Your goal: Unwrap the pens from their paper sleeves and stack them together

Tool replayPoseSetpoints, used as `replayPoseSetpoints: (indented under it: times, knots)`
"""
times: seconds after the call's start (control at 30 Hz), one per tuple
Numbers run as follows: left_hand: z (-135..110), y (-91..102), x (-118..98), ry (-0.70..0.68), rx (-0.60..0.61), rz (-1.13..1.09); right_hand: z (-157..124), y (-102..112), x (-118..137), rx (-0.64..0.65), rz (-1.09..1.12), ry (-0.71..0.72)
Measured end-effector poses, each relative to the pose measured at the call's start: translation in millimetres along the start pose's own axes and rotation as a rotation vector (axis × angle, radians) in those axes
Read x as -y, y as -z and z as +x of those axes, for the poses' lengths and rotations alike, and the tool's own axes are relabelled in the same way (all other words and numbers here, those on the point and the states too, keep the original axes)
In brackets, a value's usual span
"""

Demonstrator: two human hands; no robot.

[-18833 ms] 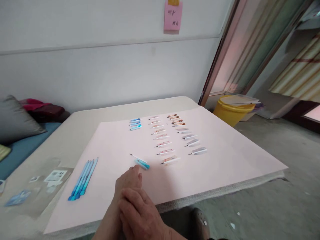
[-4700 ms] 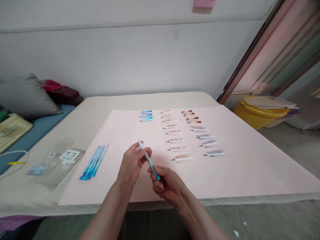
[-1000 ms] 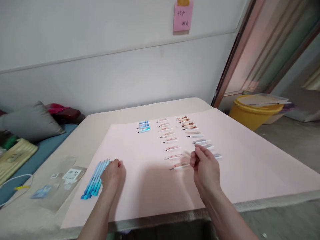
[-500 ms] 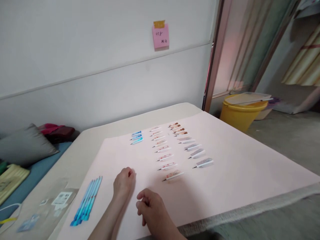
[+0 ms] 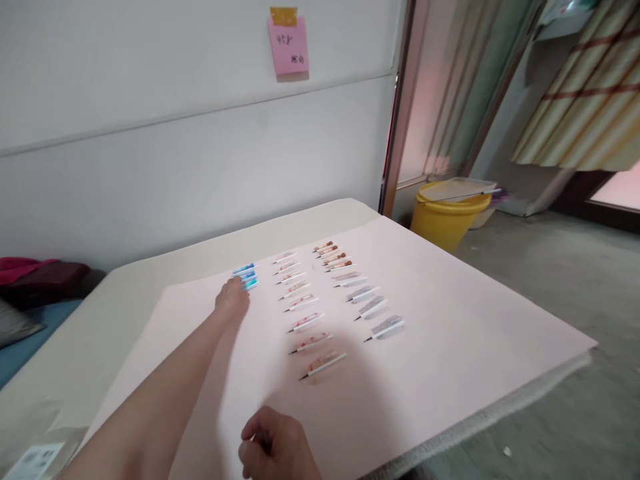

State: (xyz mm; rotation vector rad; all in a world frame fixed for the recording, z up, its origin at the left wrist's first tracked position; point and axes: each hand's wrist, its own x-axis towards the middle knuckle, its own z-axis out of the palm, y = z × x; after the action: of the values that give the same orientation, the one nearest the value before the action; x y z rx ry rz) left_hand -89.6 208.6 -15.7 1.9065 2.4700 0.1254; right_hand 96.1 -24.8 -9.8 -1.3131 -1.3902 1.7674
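Note:
My left hand (image 5: 231, 295) reaches to the far left of the pink sheet, beside a small group of blue pen barrels (image 5: 245, 270) with white pen refills. Its fingers are mostly hidden behind the back of the hand, so I cannot tell whether it grips one. Near the front edge, my right hand (image 5: 277, 443) is loosely curled, thumb towards forefinger, with nothing visible in it. A middle column holds clear patterned barrels (image 5: 303, 324) paired with dark-tipped refills (image 5: 324, 366). Brown-topped barrels (image 5: 340, 258) and greyish barrels (image 5: 387, 325) form the right column.
The pink sheet (image 5: 450, 347) covers much of a pale table (image 5: 145, 273) against a white wall. A pink note (image 5: 290, 50) is taped there. A yellow bin (image 5: 445, 217) stands on the floor at right. Clear plastic packaging with a label (image 5: 37, 460) lies front left.
My left hand has moved forward, away from me, to the blue barrels. My right hand stays curled near the front. The view has swung right, so the light-blue pens at left are out of sight.

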Motion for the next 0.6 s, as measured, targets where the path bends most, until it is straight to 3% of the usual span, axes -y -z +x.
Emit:
replayPoseSetpoints:
  times: [0.13, 0.3, 0.47, 0.6]
  knots:
    - [24, -1.4, 8, -0.035, 0.095, 0.018, 4, -1, -9, -0.039, -0.042, 0.022]
    - [31, -3.8, 14, -0.088, 0.166, 0.048, 5, -5, -12, -0.050, -0.118, -0.006]
    - [19, -5.6, 15, -0.165, 0.215, 0.073, 1, -3, -5, -0.030, -0.128, 0.013]
    - [-6, -1.4, 15, -0.240, 0.243, 0.089, -7, 3, 3, -0.009, -0.048, 0.044]
